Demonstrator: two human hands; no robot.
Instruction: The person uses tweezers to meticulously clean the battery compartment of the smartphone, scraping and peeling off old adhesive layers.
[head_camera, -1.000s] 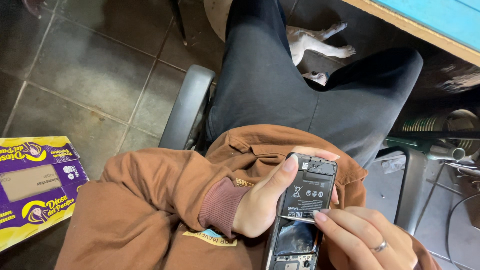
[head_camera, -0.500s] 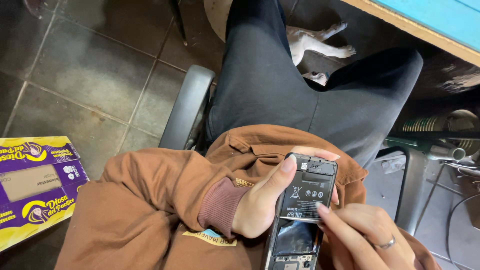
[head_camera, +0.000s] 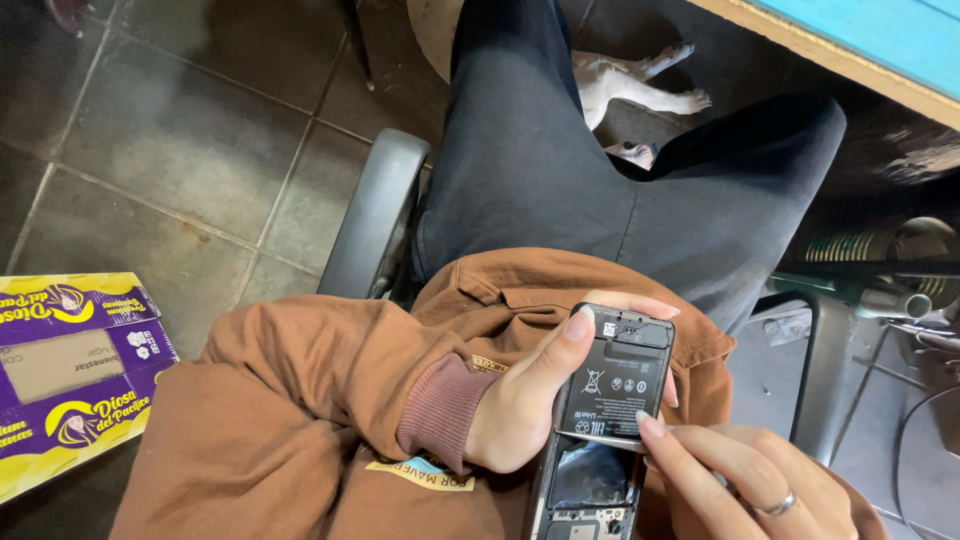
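My left hand (head_camera: 525, 400) grips an opened phone (head_camera: 600, 440) with its back cover off, thumb lying along the left edge. A black battery (head_camera: 612, 385) sits in the phone's upper part, its lower edge raised from the frame. My right hand (head_camera: 745, 480), with a ring on one finger, touches the battery's lower right corner with a fingertip. Below the battery the phone's bare inner cavity (head_camera: 590, 478) shows. Both hands rest over my lap, against a brown jacket (head_camera: 330, 400).
A purple and yellow cardboard box (head_camera: 70, 375) lies on the tiled floor at left. I sit on a chair with grey armrests (head_camera: 370, 215). A white dog's legs (head_camera: 630, 85) lie under a blue-topped table edge (head_camera: 860, 45). Metal stool legs and cables stand at right.
My right fingertip has slid from under the battery's lower edge toward its lower right corner. The battery's lower end sits slightly more lifted. My left hand has stayed still.
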